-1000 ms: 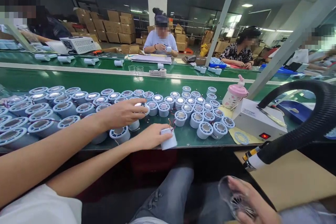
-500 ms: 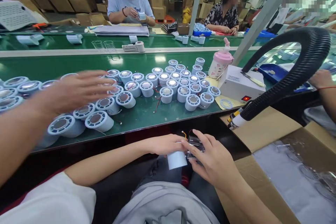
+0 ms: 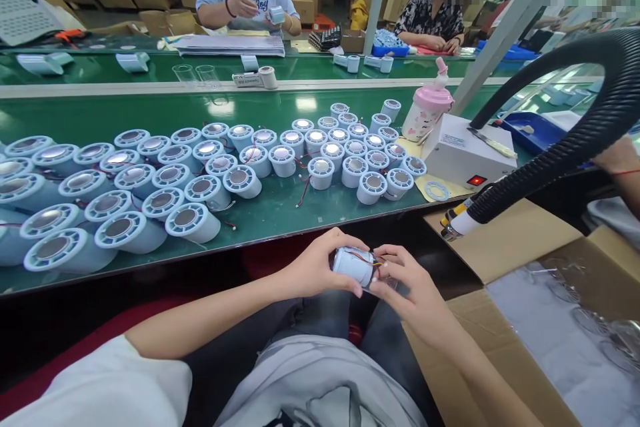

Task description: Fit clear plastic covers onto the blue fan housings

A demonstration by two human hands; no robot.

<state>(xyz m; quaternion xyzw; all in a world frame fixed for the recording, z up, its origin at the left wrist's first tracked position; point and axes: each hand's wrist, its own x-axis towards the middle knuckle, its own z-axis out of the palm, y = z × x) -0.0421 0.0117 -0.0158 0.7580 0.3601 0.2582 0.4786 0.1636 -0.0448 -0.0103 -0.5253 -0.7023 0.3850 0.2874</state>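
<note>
Just below the near edge of the green conveyor belt (image 3: 150, 113), over the lap, the left hand (image 3: 315, 267) closes its fingers around one pale blue cylinder (image 3: 353, 264) with red wires. The right hand (image 3: 410, 287) pinches one clear part (image 3: 383, 273) against its end. On the belt stand several dozen same cylinders, too many to count exactly, one pink bottle (image 3: 428, 107), one white box (image 3: 467, 150). Right of the belt hangs one black hose (image 3: 575, 140).

My feed is bright and evenly lit from overhead, with white glare patches on the green belt (image 3: 150, 113) and on the shiny tops of the pale housings (image 3: 190, 180). Straight lines bow towards the edges, the lap area sits in shadow, and the faces opposite are pixelated.
</note>
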